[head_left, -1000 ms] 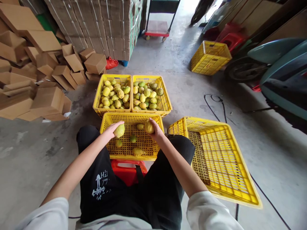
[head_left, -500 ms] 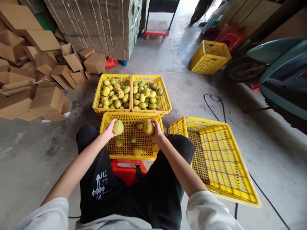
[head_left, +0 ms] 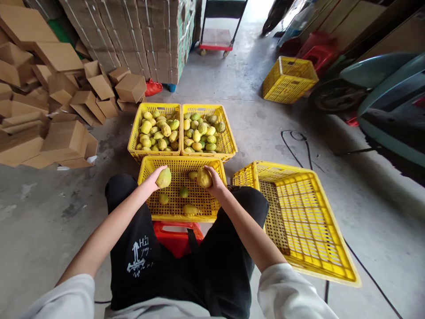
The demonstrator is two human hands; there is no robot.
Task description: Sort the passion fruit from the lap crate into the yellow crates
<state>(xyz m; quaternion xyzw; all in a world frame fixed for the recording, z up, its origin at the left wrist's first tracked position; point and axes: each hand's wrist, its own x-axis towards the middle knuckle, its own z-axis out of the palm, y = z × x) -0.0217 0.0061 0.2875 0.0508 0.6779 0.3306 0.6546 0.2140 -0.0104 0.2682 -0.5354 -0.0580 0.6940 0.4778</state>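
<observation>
Yellow plastic mesh fills the head view, my only camera: the near crate [head_left: 182,212] sits between my knees on a red stool [head_left: 177,237], and both of my hands hover over its far end. My left hand [head_left: 152,179] has its grip closed around a yellow-green fruit [head_left: 164,177]; my right hand [head_left: 214,180] is closed around a second, yellower fruit [head_left: 203,177]. Compared with half a second ago, both fruits have dipped slightly and the fingers have curled further over them, after a small rise before that, so I read it as turning and looking them over above the crate, not yet moving them off anywhere. Four loose fruits [head_left: 183,192] still lie on the mesh floor of the near crate, as before. Beyond it the two far crates [head_left: 181,133] stand side by side, both well filled, and an empty crate [head_left: 300,217] leans beside my right leg. Hard to judge: the undersides of the held fruits are covered by my palms, the fruit behind my right hand is half hidden, and I cannot tell what separates the two far crates' contents. Cardboard boxes [head_left: 63,102] on the left run off the frame.
</observation>
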